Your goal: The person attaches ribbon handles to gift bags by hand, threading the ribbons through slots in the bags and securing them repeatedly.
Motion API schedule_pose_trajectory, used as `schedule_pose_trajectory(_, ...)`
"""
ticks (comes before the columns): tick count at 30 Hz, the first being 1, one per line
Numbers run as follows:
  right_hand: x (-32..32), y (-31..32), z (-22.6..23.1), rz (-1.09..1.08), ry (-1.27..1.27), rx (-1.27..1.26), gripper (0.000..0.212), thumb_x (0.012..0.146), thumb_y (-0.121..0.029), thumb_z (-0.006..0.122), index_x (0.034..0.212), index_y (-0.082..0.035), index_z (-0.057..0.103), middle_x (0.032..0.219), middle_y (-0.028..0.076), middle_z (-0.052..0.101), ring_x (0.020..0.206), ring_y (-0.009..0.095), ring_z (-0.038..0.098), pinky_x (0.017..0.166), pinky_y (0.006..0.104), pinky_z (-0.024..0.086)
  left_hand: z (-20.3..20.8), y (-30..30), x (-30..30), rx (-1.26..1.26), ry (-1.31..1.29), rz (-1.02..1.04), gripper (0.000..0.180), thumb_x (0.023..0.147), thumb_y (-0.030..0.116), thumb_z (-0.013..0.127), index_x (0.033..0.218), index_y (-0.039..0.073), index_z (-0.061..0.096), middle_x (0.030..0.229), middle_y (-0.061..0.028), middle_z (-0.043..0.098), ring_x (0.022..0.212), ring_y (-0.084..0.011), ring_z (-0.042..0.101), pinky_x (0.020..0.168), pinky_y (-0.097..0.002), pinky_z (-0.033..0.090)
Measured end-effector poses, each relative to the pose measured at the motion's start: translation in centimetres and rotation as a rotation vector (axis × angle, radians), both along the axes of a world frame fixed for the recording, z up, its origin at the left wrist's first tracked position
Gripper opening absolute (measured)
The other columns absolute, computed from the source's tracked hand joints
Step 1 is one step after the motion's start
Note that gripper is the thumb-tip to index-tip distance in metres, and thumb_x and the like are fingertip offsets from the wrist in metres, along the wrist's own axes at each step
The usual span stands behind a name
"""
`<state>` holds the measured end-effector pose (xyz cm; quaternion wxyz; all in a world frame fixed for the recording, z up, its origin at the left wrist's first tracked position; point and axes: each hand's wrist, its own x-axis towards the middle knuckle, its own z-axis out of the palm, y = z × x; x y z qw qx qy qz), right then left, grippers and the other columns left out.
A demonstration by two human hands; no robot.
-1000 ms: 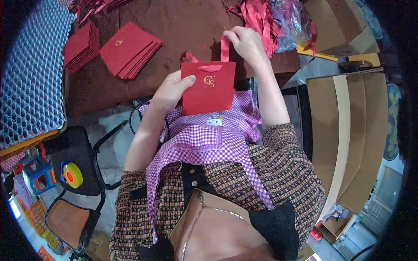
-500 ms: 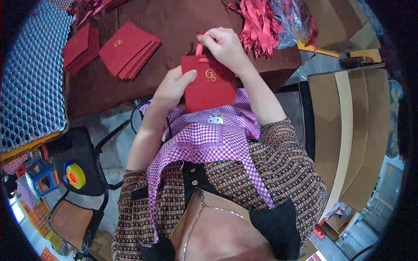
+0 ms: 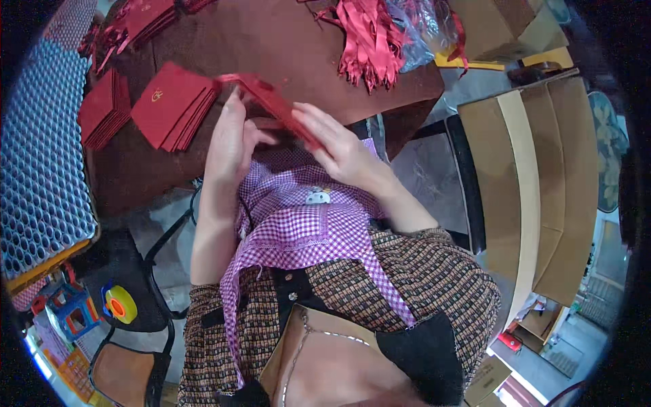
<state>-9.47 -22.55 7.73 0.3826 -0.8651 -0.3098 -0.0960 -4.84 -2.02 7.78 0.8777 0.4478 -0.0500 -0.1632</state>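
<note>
A red gift bag (image 3: 277, 105) is tilted nearly edge-on above the near side of the brown table, somewhat smeared by motion. My right hand (image 3: 344, 150) grips its lower right end, with the fingers along the upper face. My left hand (image 3: 230, 139) is at the other end, its fingers stretched up and its thumb apart from them. A red ribbon (image 3: 230, 78) at the bag's upper left end runs by the left fingertips. Left of that hand lies a fanned stack of flat red bags (image 3: 166, 105) with a gold mark, beside another red stack (image 3: 105, 112).
The brown-covered table (image 3: 224, 41) carries a bundle of red ribbons (image 3: 369, 44) and clear plastic (image 3: 413, 37) at the far right. Blue honeycomb-patterned material (image 3: 44, 156) stands at the left. Cardboard (image 3: 556, 190) is on the right. A chair (image 3: 122, 370) and a yellow tape roll (image 3: 121, 304) are lower left.
The bag has turned from face-on to nearly edge-on and tilted. My right hand has moved from the ribbon to the bag's right end; my left hand has shifted left, its thumb off the bag's front.
</note>
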Motion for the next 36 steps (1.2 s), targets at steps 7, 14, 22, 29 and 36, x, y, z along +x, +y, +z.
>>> schedule_pose_trajectory(7,0.3,-0.3,-2.6,-0.114,0.77,0.799,0.034,0.088,-0.007,0.052,0.121,0.003,0.052,0.11,0.006,0.061,0.099,0.015,0.056,0.088,0.0291,0.044,-1.3,0.9,0.6,1.004,-0.278,0.338,0.025,0.083,0.01,0.065,0.103,-0.004,0.059,0.089,-0.0067,0.06,0.073,-0.0092,0.054,0.067,-0.0242,0.047)
schedule_pose_trajectory(14,1.2,0.1,-4.0,-0.199,0.845,0.882,0.032,0.088,-0.01,0.055,0.117,0.003,0.054,0.107,0.004,0.061,0.093,0.011,0.056,0.083,0.0283,0.046,-4.2,1.9,1.4,1.061,-0.19,0.26,0.022,0.083,0.01,0.063,0.101,-0.004,0.06,0.079,-0.0052,0.062,0.069,-0.0087,0.056,0.065,-0.0235,0.047)
schedule_pose_trajectory(22,10.1,-8.7,-3.3,-0.471,-0.271,-0.139,0.018,0.076,-0.003,0.063,0.094,-0.005,0.066,0.092,0.012,0.064,0.09,0.03,0.061,0.08,0.0355,0.048,-6.3,2.1,2.4,0.627,0.051,0.15,0.014,0.084,0.006,0.062,0.095,-0.002,0.062,0.077,-0.0018,0.062,0.068,-0.0066,0.055,0.062,-0.0208,0.045)
schedule_pose_trajectory(29,12.3,-9.4,-3.2,-0.464,-0.246,-0.512,0.016,0.076,-0.012,0.061,0.09,-0.014,0.068,0.094,0.006,0.063,0.095,0.027,0.055,0.084,0.0401,0.041,-6.1,1.9,2.8,0.739,0.034,0.118,0.015,0.085,0.006,0.06,0.097,-0.001,0.06,0.082,-0.0031,0.063,0.072,-0.009,0.058,0.068,-0.0228,0.047)
schedule_pose_trajectory(36,13.0,-9.5,-3.1,-0.443,-0.362,-0.386,0.01,0.078,-0.009,0.062,0.086,-0.006,0.066,0.1,0.007,0.065,0.094,0.026,0.061,0.083,0.0376,0.045,-4.7,1.8,2.2,0.624,0.103,0.164,0.014,0.085,0.007,0.06,0.096,-0.002,0.059,0.082,-0.0045,0.062,0.074,-0.0097,0.058,0.07,-0.0232,0.047)
